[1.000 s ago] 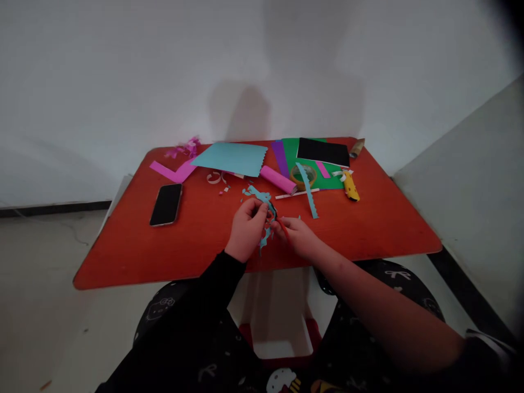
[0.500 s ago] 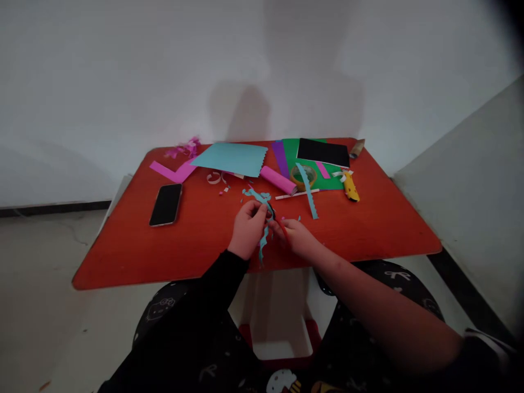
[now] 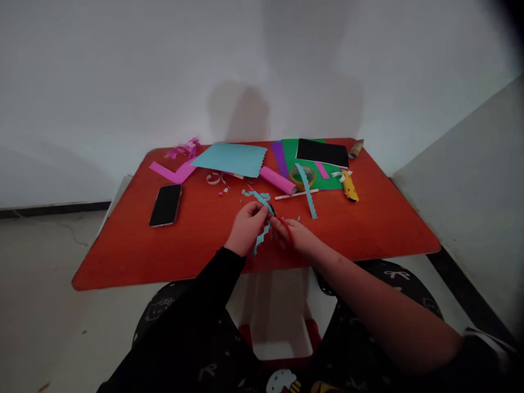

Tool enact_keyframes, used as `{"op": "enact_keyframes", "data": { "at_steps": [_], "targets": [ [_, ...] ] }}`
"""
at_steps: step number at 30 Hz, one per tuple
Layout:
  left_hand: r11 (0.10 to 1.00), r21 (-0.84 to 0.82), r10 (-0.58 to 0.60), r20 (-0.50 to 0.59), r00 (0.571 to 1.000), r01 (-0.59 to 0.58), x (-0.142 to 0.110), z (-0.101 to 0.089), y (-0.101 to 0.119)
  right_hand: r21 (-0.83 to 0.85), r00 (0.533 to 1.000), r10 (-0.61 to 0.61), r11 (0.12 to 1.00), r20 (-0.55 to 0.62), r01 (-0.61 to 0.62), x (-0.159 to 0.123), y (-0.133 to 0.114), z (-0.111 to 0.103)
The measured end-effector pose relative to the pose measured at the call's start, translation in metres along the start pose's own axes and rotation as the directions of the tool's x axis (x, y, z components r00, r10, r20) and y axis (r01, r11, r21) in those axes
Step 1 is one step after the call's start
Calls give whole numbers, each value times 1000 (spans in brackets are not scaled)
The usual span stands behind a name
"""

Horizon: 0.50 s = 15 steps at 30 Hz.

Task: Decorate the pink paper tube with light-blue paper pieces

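Gripping scissors [image 3: 288,229], the right hand [image 3: 298,236] sits beside the left hand [image 3: 246,224], pinching a blue strip [image 3: 262,238] whose tail has swung left, suggesting cutting under way.

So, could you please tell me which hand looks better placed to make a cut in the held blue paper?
Probably the right: the right hand already holds the red-handled scissors close to the blue paper, while the left hand is occupied pinching that paper.
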<state>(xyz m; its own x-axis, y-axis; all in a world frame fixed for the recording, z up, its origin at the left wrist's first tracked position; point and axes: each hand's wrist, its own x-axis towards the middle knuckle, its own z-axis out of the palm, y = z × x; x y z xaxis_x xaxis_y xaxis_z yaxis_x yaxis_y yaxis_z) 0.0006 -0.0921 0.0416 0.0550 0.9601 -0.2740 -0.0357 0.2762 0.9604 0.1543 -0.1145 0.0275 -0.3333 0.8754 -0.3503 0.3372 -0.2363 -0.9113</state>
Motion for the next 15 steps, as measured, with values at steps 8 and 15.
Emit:
{"op": "enact_keyframes", "data": {
  "at_steps": [8, 15],
  "targets": [
    [1000, 12, -29, -5, 1000, 29, -4, 2, 12, -21, 1000, 8, 1000, -18, -9, -3, -7, -1],
    [999, 8, -50, -36, 998, 50, -5, 3, 10, -24, 999, 23, 999, -37, -24, 1, 0, 1]
  ]
}}
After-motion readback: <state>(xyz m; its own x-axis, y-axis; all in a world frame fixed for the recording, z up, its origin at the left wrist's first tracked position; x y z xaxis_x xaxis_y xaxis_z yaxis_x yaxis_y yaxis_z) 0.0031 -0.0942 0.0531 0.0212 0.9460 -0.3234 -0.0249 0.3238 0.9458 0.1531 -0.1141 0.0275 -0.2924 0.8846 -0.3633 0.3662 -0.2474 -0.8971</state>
